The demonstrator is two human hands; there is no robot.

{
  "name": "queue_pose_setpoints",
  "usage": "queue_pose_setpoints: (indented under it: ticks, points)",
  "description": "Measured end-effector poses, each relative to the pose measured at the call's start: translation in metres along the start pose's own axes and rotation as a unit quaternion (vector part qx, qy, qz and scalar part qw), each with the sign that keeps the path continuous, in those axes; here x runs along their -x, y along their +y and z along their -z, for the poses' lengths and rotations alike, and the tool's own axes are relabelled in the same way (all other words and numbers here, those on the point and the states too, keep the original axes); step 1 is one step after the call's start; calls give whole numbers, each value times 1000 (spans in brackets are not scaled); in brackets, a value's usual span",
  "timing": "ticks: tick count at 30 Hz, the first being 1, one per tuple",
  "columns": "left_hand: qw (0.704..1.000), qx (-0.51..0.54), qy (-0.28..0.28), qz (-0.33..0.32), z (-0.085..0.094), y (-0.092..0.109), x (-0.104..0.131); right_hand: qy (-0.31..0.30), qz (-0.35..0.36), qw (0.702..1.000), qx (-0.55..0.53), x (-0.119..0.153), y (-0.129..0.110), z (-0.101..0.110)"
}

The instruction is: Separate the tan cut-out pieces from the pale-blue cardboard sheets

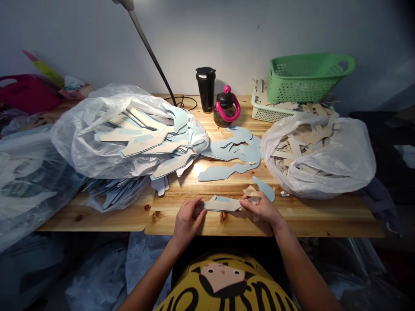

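Facing a wooden table, with a large clear plastic bag of stacked pale cut pieces lying open to the left. To the right, near a second plastic bag full of tan offcuts. At the far right, past that bag, looking onto a green basket set on a pale basket of scraps. At the far middle, facing a black tumbler just beside a dark bottle with a pink handle, both upright. Between the two bags, just beyond the hands, in view of light-blue pieces spread flat and partly overlapping.

Holding a pale cut piece lengthwise at the near middle, close to the table's near edge. With the left hand, gripping the left end between thumb and index finger. With the right hand, pinching thumb and index fingertips together at the right end, against small tan scraps; cannot tell which layer lies between them. Just beyond the right hand, near a curved blue piece and a small white item.
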State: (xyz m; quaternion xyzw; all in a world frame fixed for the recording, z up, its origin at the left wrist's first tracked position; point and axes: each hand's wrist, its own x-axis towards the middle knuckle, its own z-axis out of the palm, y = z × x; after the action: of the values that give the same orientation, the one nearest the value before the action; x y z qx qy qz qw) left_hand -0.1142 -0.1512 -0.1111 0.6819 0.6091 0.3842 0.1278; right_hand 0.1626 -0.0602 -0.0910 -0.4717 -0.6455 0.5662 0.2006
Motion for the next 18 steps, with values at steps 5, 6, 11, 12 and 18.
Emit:
queue_pose_setpoints:
  ticks: [5,6,11,12,18]
  points:
    - [1000,-8,-2,3,0,0,0,7,-2,1000,-17,1,-4,0]
    - [1000,-9,-1,2,0,0,0,8,-2,1000,-19,2,-4,0]
    - [1000,-8,3,-5,0,1,0,-1,-12,1000,-19,0,-2,0]
    - [1000,-7,3,-6,0,1,0,-1,-13,1000,-18,0,-2,-1]
    - [999,-10,-7,-31,2,2,-2,-12,3,1000,2,-1,0,-1]
